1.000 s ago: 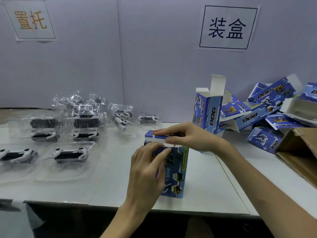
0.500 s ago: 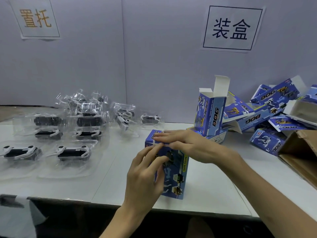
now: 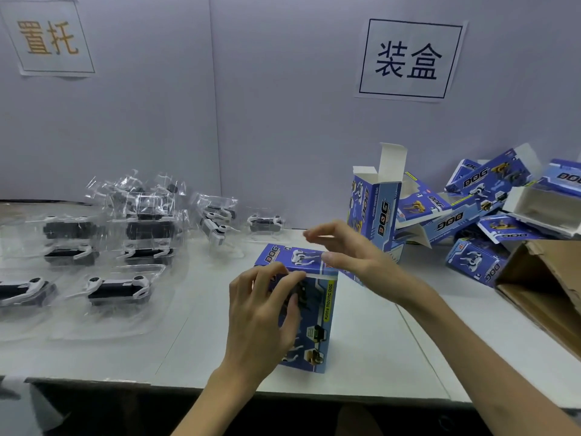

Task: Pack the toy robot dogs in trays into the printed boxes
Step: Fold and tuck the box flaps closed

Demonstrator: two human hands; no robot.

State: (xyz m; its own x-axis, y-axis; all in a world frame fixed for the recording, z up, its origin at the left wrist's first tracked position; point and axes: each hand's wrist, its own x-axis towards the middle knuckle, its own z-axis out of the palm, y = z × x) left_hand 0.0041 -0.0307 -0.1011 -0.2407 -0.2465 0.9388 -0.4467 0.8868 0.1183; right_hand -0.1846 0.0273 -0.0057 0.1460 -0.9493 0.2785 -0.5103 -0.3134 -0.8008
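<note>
One printed box (image 3: 317, 309) stood upright at the centre of the table (image 3: 377, 350) with its top flap closed. My left hand (image 3: 264, 316) was curled round its glossy blue front, and my right hand (image 3: 352, 256) was loose-fingered, holding nothing, just above the lid. Many toy robot dogs (image 3: 118, 287), black-and-white in crinkly clear trays (image 3: 103, 325), lay unpacked from nine to eleven o'clock, so I judged most of the work undone. An open-topped box (image 3: 375, 212) waited at one o'clock beside a tumbled heap of cardboard boxes (image 3: 490, 196) at two o'clock.
</note>
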